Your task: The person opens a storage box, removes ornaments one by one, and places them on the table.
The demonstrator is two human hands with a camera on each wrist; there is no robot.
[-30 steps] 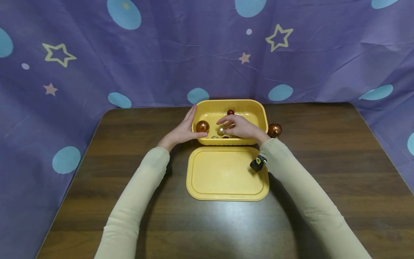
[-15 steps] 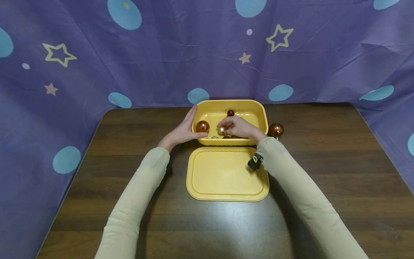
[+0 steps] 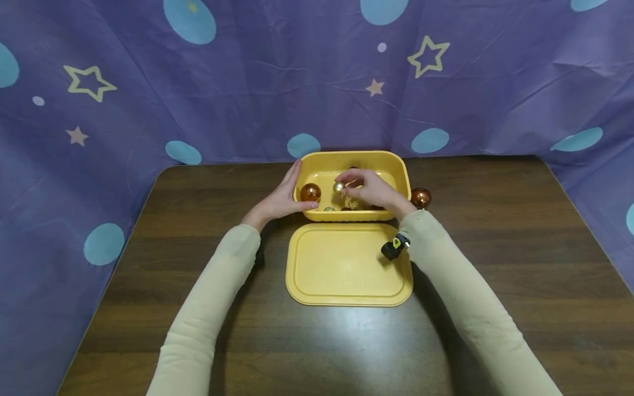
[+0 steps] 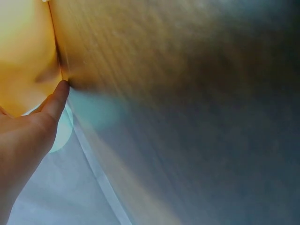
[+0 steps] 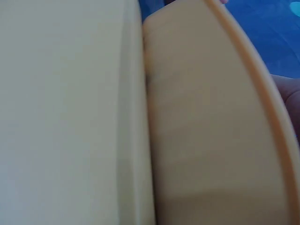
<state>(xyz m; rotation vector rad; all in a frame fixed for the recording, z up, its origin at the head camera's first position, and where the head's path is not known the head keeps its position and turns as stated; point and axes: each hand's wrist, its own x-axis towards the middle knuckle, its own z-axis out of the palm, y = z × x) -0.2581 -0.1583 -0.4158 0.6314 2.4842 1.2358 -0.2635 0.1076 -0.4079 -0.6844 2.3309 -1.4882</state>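
In the head view a yellow plastic box [image 3: 366, 159] stands near the table's back edge. My right hand [image 3: 369, 190] is over it and pinches a small gold Christmas bauble [image 3: 339, 187] between thumb and fingers. At the box's left end my left hand [image 3: 282, 199] rests with straight fingers along the outer wall, its thumb by the front rim. Inside, an amber bauble [image 3: 310, 192] lies at the left. Several small gold and dark red baubles lie along the front wall, partly hidden by the rim and my right hand. The right wrist view shows the box wall [image 5: 215, 112] close up.
A yellow lid [image 3: 346, 269] lies flat on the wooden table [image 3: 317, 352] directly in front of the box. A copper-coloured bauble [image 3: 421, 197] sits on the table against the box's right side. A purple patterned curtain [image 3: 247, 99] hangs behind the table.
My right hand has closed on the gold bauble and lifted it slightly toward the back of the box. It now mostly covers the red bauble behind. My left hand has stayed in place.
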